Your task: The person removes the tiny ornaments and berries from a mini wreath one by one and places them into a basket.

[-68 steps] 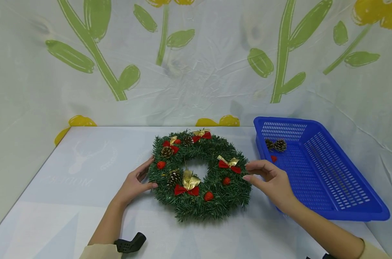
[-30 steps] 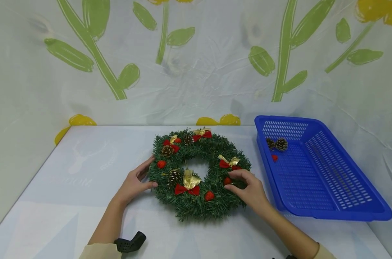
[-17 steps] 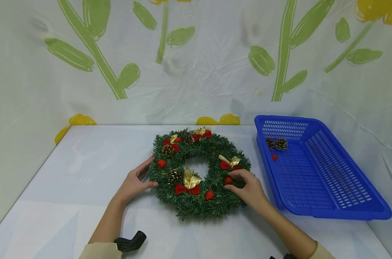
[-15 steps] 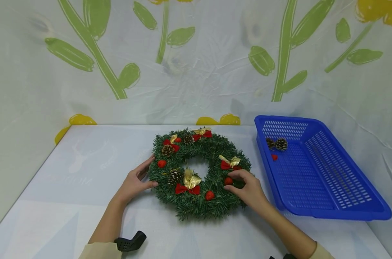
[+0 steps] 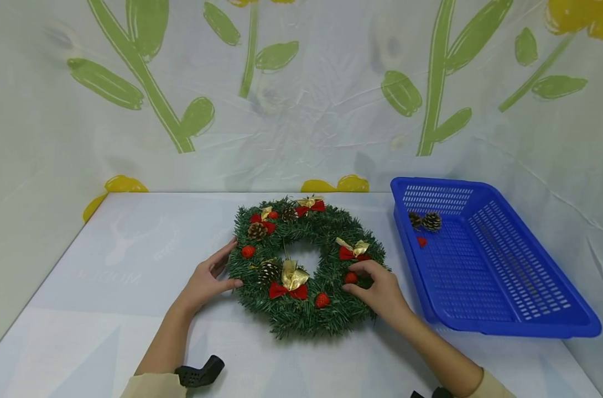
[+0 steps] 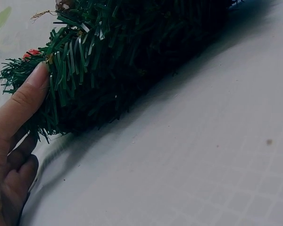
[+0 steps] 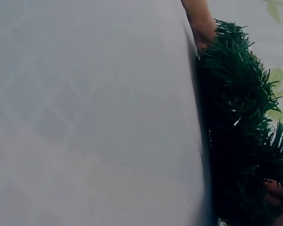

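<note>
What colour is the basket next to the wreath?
The basket is bright blue, shown best in the head view.

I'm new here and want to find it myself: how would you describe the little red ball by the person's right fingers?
Start at the green wreath lying flat mid-table, left of the blue basket. On its right side, just below a red-and-gold bow, sits the red berry, right at the right hand. The other berries sit away from those fingers.

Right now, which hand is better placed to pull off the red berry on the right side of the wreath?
The right hand, probably: its fingertips already curl around that red berry. The left hand only touches the wreath at its far left edge.
</note>
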The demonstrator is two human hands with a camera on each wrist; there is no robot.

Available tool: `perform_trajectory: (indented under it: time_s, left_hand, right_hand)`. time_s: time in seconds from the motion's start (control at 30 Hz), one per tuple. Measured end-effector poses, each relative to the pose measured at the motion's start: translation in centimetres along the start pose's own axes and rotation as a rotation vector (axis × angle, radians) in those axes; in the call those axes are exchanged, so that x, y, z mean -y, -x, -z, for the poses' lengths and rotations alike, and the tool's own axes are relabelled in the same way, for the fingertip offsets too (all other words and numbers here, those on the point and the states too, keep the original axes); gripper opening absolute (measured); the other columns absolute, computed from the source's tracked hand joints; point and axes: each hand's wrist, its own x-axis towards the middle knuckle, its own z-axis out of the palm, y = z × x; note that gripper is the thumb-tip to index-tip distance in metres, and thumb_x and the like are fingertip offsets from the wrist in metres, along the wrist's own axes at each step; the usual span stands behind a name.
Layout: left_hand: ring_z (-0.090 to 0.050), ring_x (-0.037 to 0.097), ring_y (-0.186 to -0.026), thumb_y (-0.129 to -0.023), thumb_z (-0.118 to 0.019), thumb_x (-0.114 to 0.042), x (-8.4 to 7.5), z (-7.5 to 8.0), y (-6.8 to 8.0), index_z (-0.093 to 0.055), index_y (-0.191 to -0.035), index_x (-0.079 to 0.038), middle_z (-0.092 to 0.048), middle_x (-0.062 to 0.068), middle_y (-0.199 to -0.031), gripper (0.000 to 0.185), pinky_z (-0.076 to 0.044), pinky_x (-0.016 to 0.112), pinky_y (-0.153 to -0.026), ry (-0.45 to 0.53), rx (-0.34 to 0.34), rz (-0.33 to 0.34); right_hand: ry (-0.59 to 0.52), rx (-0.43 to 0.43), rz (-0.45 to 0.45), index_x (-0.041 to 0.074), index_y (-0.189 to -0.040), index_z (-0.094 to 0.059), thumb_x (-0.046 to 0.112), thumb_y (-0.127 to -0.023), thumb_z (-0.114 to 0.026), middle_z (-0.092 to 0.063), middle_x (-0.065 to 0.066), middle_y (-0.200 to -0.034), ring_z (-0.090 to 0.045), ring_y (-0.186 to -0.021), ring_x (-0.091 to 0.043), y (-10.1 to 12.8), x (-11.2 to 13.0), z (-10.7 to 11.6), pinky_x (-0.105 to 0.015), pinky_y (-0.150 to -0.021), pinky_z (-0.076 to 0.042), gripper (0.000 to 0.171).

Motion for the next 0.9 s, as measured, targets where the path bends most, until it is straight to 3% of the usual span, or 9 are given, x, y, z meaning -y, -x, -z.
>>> perform_trajectory:
  time_s: [0.37, 0.7, 0.83, 0.9]
  left_hand:
    - [-0.021, 0.034, -0.142, -0.079, -0.077, -0.013, 0.18, -0.13, 0.09, -0.032, -0.149, -0.018, -0.021, 0.006, -0.157, 0.083, -0.027, 0.001, -0.100, -0.019, 0.004, 0.008]
    - [-0.021, 0.034, -0.142, -0.079, -0.077, -0.013, 0.33, -0.14, 0.07, -0.032, -0.149, -0.019, -0.021, 0.005, -0.157, 0.084, -0.027, 0.001, -0.100, -0.024, 0.003, 0.012]
    - [-0.021, 0.033, -0.142, -0.079, -0.077, -0.013, 0.19, -0.12, 0.05, -0.031, -0.150, -0.019, -0.021, 0.006, -0.157, 0.085, -0.027, 0.001, -0.100, -0.028, 0.000, 0.013]
    - [-0.022, 0.034, -0.142, -0.078, -0.077, -0.013, 0.14, -0.11, 0.02, -0.031, -0.150, -0.020, -0.021, 0.006, -0.157, 0.085, -0.027, 0.001, -0.099, -0.031, -0.001, 0.012]
  right_hand:
    - [-0.086, 0.014, -0.047, 0.011, -0.097, -0.070, 0.008, -0.068, -0.084, -0.069, 0.001, -0.092, -0.064, -0.084, -0.017, 0.14, 0.22, 0.17, -0.029, -0.072, -0.055, 0.033]
    - [-0.105, -0.075, -0.016, 0.010, -0.106, -0.069, 0.006, -0.063, -0.085, -0.064, -0.003, -0.102, -0.063, -0.086, -0.017, 0.17, 0.36, 0.30, -0.032, -0.078, -0.056, 0.046]
    - [-0.159, -0.095, -0.001, 0.007, -0.099, -0.072, 0.007, -0.064, -0.085, -0.061, -0.007, -0.116, -0.061, -0.100, -0.021, 0.18, 0.31, 0.40, -0.036, -0.087, -0.055, 0.038]
    - [-0.198, -0.104, -0.002, 0.006, -0.095, -0.073, 0.007, -0.064, -0.085, -0.063, -0.007, -0.116, -0.059, -0.106, -0.019, 0.26, 0.27, 0.45, -0.032, -0.091, -0.053, 0.033]
